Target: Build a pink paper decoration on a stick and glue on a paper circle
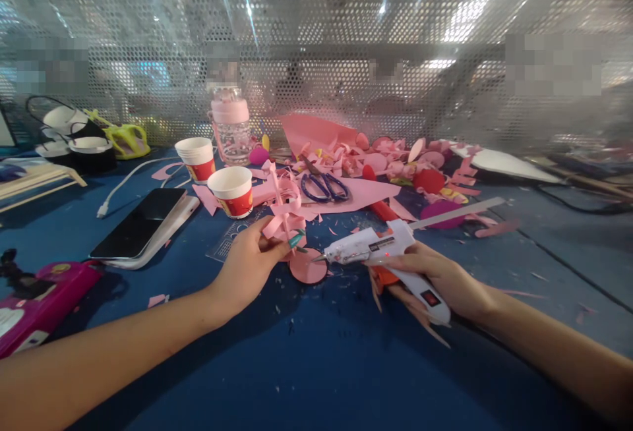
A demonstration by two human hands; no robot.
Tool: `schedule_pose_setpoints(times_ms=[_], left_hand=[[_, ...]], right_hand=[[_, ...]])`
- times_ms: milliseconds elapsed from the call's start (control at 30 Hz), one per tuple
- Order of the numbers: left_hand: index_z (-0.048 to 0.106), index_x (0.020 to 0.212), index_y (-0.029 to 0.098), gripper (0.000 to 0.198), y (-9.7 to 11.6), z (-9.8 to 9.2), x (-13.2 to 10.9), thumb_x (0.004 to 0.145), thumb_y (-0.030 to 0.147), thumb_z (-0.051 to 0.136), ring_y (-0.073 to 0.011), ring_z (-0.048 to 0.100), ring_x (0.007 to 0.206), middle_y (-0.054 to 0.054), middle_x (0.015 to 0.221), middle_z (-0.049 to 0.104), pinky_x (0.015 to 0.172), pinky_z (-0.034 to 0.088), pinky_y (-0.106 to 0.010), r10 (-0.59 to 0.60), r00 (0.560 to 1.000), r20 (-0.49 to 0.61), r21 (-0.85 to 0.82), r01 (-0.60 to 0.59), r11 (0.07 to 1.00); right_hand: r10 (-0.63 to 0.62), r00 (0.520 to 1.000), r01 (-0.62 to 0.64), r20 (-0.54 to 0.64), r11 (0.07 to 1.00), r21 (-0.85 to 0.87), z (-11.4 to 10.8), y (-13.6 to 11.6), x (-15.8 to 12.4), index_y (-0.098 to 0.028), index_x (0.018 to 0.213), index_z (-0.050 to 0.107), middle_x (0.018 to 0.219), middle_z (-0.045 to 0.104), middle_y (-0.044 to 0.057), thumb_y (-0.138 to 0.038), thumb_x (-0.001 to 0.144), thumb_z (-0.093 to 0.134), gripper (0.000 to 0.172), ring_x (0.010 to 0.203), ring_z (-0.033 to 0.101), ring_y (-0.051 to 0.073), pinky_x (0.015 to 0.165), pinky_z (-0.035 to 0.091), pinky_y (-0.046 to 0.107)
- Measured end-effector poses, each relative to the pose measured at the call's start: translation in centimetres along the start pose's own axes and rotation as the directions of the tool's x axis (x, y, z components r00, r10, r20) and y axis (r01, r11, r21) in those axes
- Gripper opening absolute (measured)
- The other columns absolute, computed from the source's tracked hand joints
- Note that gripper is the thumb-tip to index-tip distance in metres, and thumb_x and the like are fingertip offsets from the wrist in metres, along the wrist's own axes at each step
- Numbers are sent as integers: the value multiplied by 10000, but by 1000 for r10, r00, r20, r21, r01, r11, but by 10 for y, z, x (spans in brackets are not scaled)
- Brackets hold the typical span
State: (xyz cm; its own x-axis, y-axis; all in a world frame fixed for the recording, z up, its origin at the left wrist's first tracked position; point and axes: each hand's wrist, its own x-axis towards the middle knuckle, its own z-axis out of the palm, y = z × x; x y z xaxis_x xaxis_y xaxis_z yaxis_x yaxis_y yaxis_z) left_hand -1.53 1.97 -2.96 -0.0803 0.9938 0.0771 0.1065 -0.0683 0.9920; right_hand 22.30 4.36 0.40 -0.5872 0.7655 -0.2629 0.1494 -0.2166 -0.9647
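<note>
My right hand (430,279) is wrapped round a white hot glue gun (356,245) with an orange trigger and a glue stick (457,212) out of its back. The gun's nozzle points left, at a round pink paper disc (307,267); whether it touches the disc I cannot tell. My left hand (250,256) pinches a curled pink paper piece (284,210) with strips looping upward, just left of the disc. A small teal thing (297,239) shows at its fingertips. Behind the hands, blue-handled scissors (324,187) lie on pink paper (366,195).
Paper cups (231,190) stand left of centre, in front of a pink-lidded bottle (231,128). A phone (141,220) and a magenta power strip (49,299) lie on the left. Pink paper scraps (376,157) pile up before a perforated metal screen (316,55).
</note>
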Motion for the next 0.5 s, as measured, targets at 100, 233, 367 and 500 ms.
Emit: schedule_pose_setpoints(times_ms=[100, 233, 367, 500], left_hand=[[556, 1087, 153, 404, -1, -1, -1, 710, 258, 653, -205, 668, 722, -39, 747, 694, 751, 519, -391, 16, 1000, 5, -33, -16, 999], [518, 1171, 164, 488, -1, -1, -1, 707, 222, 656, -207, 670, 757, -50, 803, 706, 772, 519, -399, 4, 1000, -17, -36, -5, 999], [518, 1172, 158, 482, 1, 0, -1, 716, 238, 653, -208, 672, 766, -65, 855, 707, 781, 521, -411, -12, 1000, -17, -17, 12, 1000], [513, 1183, 162, 500, 2, 0, -1, 712, 242, 658, -214, 673, 784, -74, 889, 707, 787, 522, -415, -13, 1000, -12, -34, 13, 999]], right_hand=[[10, 1000, -10, 0, 1000, 18, -1, 2, 1, -118, 618, 577, 296, 450, -43, -382, 723, 530, 289, 199, 363, 61, 227, 356, 138], [-6, 1000, 6, -8, 1000, 27, -1, 7, 2, -115, 614, 584, 297, 448, -40, -413, 723, 542, 320, 198, 363, 54, 243, 366, 134], [38, 999, -37, -37, 999, 12, -1, 9, 3, -114, 584, 589, 292, 452, -31, -446, 670, 576, 343, 202, 383, 61, 237, 353, 133], [41, 998, -40, -50, 999, 18, 3, 5, 2, -120, 540, 587, 287, 456, -29, -426, 638, 582, 322, 196, 365, 63, 222, 354, 149]])
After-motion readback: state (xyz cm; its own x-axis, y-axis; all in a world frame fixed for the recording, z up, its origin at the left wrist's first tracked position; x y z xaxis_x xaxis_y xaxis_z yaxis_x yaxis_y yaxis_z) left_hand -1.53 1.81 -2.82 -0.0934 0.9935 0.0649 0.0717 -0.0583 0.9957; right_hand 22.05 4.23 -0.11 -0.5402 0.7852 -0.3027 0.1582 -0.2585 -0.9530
